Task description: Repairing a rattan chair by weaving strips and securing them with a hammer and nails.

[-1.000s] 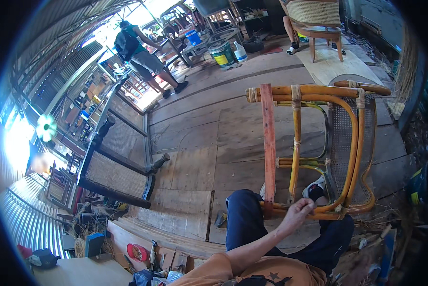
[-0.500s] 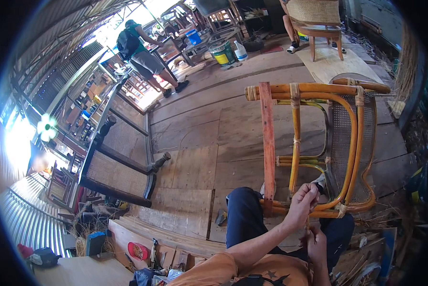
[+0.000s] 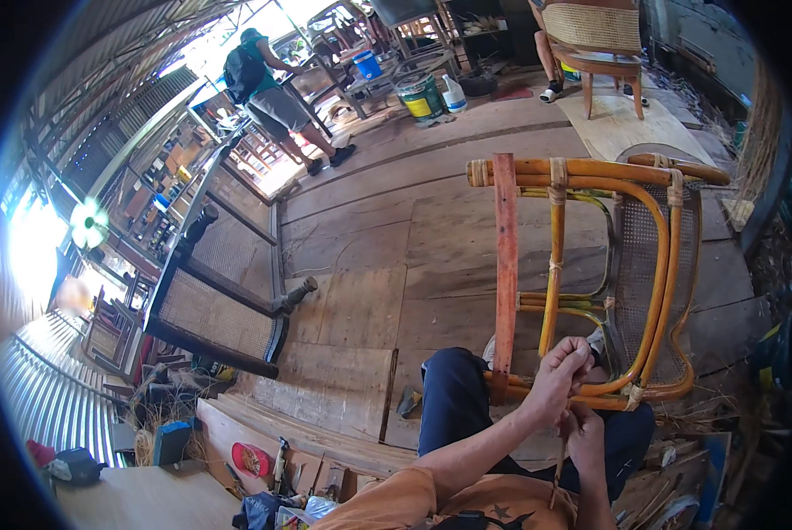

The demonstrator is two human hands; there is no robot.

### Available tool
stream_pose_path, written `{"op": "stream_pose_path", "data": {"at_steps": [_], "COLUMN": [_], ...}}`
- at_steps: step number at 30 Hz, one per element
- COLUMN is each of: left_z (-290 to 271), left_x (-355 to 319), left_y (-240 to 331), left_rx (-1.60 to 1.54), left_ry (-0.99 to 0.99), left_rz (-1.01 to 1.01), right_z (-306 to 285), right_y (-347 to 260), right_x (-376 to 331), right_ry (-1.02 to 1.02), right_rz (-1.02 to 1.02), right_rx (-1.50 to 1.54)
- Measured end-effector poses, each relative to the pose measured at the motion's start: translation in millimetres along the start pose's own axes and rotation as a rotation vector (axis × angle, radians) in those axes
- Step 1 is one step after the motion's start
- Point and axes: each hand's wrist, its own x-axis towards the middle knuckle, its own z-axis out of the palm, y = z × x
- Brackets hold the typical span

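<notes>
A rattan chair (image 3: 663, 265) with woven cane panels lies tipped on its side in front of me, its near side by my knees. A flat reddish wooden slat (image 3: 506, 265) crosses its frame at the left. Above the chair's near rail, my left hand (image 3: 562, 375) is closed in a pinch. Just below it, my right hand (image 3: 588, 442) is closed on a thin brown strip (image 3: 558, 477), which looks like rattan binding and dangles toward my lap. Whether the strip also runs into the left fingers is hard to see.
A dark wooden cane-panelled piece (image 3: 224, 314) lies tipped at left. Boards (image 3: 325, 437) and a red cap (image 3: 251, 459) are near my left side. Farther off are a paint bucket (image 3: 419, 99), a person with a backpack (image 3: 268, 97), and another person behind a cane-backed chair (image 3: 593, 53).
My right hand has risen slightly toward the left one, and the strip's loose end now shows below it. The view has shifted a little. My left hand keeps its pinch.
</notes>
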Motion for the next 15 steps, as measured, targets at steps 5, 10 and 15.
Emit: {"op": "stream_pose_path", "data": {"at_steps": [5, 10, 15], "left_z": [-11, -16, -18], "left_x": [14, 19, 15], "left_y": [5, 7, -7], "left_rx": [-0.087, -0.023, 0.846], "left_ry": [-0.016, 0.001, -0.137], "left_rz": [0.071, 0.131, 0.570], "right_z": [4, 6, 10], "right_y": [-26, -31, -32], "right_x": [0, 4, 6], "right_ry": [0.005, -0.019, -0.008], "right_rz": [0.200, 0.147, 0.235], "right_rx": [0.023, -0.011, 0.160]}}
